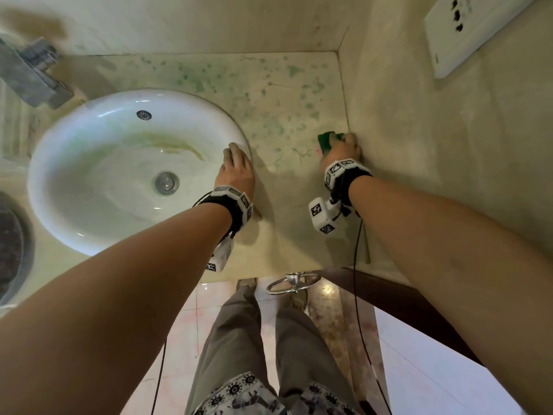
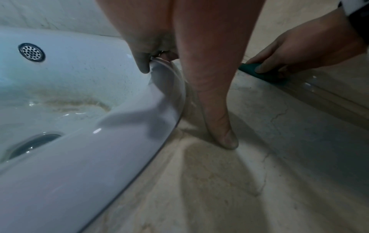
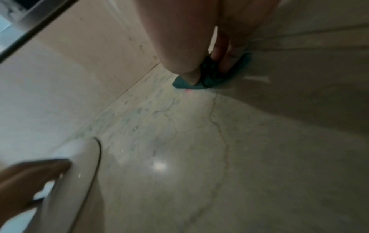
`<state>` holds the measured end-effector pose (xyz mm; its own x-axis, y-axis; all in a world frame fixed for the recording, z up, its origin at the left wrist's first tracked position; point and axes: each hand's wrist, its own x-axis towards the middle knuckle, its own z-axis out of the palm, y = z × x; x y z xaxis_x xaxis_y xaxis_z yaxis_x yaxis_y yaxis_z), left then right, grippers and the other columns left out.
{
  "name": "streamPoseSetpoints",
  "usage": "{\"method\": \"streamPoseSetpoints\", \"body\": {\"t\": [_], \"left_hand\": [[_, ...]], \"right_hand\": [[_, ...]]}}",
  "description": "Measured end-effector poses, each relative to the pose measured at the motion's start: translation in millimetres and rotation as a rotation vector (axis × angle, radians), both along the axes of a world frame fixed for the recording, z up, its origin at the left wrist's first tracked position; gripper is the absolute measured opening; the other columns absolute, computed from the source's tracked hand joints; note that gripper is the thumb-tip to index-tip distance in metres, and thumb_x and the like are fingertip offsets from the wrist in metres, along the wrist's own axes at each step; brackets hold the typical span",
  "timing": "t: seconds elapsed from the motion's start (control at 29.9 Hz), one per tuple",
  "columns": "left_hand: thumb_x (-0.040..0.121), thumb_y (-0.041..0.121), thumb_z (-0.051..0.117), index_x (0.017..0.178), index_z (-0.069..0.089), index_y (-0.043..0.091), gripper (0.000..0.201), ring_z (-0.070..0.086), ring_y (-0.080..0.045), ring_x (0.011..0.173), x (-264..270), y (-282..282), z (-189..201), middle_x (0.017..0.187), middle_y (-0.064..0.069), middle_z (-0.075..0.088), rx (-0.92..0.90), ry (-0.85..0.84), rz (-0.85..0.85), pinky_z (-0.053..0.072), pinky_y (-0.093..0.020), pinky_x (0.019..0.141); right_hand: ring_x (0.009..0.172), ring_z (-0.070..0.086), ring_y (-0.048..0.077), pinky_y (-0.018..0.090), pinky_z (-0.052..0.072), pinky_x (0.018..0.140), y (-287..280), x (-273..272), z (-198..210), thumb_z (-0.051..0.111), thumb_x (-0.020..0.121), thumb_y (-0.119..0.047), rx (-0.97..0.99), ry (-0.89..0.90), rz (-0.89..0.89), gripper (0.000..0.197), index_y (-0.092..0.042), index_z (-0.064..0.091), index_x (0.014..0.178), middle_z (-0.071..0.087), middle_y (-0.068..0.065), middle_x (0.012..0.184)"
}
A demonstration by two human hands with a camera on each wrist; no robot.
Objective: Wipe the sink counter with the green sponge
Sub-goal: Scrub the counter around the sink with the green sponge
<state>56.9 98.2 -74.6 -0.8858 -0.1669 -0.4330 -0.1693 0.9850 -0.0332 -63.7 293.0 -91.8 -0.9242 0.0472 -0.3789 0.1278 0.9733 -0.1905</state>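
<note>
The green sponge (image 1: 326,143) lies on the beige marble counter (image 1: 284,94), right where it meets the right-hand wall (image 1: 419,121). My right hand (image 1: 341,148) grips the sponge from above, thumb on its near side, and presses it down. In the right wrist view the sponge (image 3: 185,84) shows teal under the curled fingers (image 3: 219,55). Green specks cover the back of the counter. My left hand (image 1: 236,158) rests on the right rim of the white basin (image 1: 134,97). Its fingers (image 2: 143,63) drape over the rim and its thumb (image 2: 225,138) lies flat on the counter.
A metal faucet (image 1: 33,76) stands at the back left. A white wall socket (image 1: 466,31) sits high on the right wall. The basin holds a drain (image 1: 166,181) and a brown stain. A dark round object (image 1: 12,244) lies at the left edge. Hairline cracks cross the counter.
</note>
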Motion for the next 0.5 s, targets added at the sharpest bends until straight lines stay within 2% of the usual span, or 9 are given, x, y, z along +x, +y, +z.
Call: {"method": "streamPoseSetpoints", "body": {"t": [0.07,0.1,0.17,0.2,0.27,0.3,0.4,0.5], "left_hand": [[0.071,0.044,0.082,0.149,0.005,-0.014,0.124,0.01,-0.045,0.145,0.3,0.9,1.9,0.155,-0.033,0.004,-0.003,-0.053,-0.003,0.026,-0.042,0.116],[0.068,0.045,0.083,0.149,0.005,-0.014,0.127,0.009,-0.045,0.145,-0.1,1.7,2.0,0.155,-0.033,0.003,0.001,-0.054,0.0,0.026,-0.043,0.117],[0.072,0.045,0.081,0.149,0.004,-0.013,0.123,0.009,-0.045,0.145,-0.9,1.9,3.1,0.156,-0.033,0.002,-0.01,-0.046,0.001,0.026,-0.043,0.117],[0.067,0.05,0.083,0.149,0.003,-0.012,0.131,0.009,-0.045,0.146,-1.2,1.7,3.9,0.156,-0.033,0.001,-0.012,-0.053,0.005,0.024,-0.042,0.118],[0.049,0.063,0.085,0.149,0.0,-0.012,0.151,0.007,-0.045,0.146,-1.0,1.5,7.1,0.155,-0.032,-0.001,-0.03,-0.117,-0.011,0.021,-0.042,0.118],[0.045,0.066,0.084,0.149,0.0,-0.012,0.155,0.008,-0.045,0.146,-0.5,1.3,7.1,0.155,-0.033,-0.001,-0.046,-0.126,-0.021,0.021,-0.042,0.118],[0.051,0.067,0.083,0.148,-0.002,-0.011,0.151,0.01,-0.045,0.145,0.2,0.9,5.7,0.155,-0.033,0.0,-0.077,-0.094,-0.041,0.021,-0.043,0.119],[0.043,0.074,0.082,0.148,-0.004,-0.012,0.161,0.01,-0.045,0.145,0.9,1.1,7.8,0.155,-0.032,-0.001,-0.097,-0.114,-0.057,0.02,-0.044,0.119]], "right_hand": [[0.124,0.041,0.035,0.043,0.036,0.108,6.3,3.0,-3.5,0.053,0.091,-0.022,-0.122,0.029,0.033,0.045,-0.022,0.047,0.136,0.037,0.007,0.141],[0.12,0.044,0.033,0.038,0.038,0.106,9.0,7.5,-6.3,0.054,0.091,-0.022,-0.174,0.045,0.074,0.043,-0.023,0.05,0.134,0.042,0.006,0.137],[0.115,0.048,0.028,0.025,0.037,0.098,11.1,22.0,-11.2,0.055,0.09,-0.025,-0.248,0.07,0.165,0.038,-0.026,0.055,0.128,0.047,0.006,0.128],[0.113,0.049,0.027,0.021,0.036,0.096,11.5,29.6,-12.4,0.056,0.09,-0.026,-0.292,0.077,0.196,0.036,-0.026,0.058,0.126,0.047,0.006,0.124],[0.113,0.045,0.026,0.025,0.036,0.099,10.5,44.5,-13.7,0.058,0.091,-0.023,-0.315,0.093,0.3,0.033,-0.026,0.061,0.123,0.049,0.004,0.122],[0.113,0.043,0.026,0.028,0.036,0.1,10.2,51.2,-13.4,0.059,0.091,-0.022,-0.298,0.091,0.356,0.033,-0.027,0.062,0.123,0.049,0.002,0.124],[0.116,0.041,0.028,0.03,0.034,0.101,9.9,66.1,-7.3,0.058,0.092,-0.019,-0.257,0.082,0.485,0.035,-0.03,0.062,0.125,0.049,0.002,0.13],[0.12,0.04,0.028,0.028,0.032,0.1,11.2,71.3,-7.4,0.057,0.092,-0.015,-0.261,0.065,0.507,0.036,-0.028,0.062,0.126,0.048,0.004,0.132]]}}
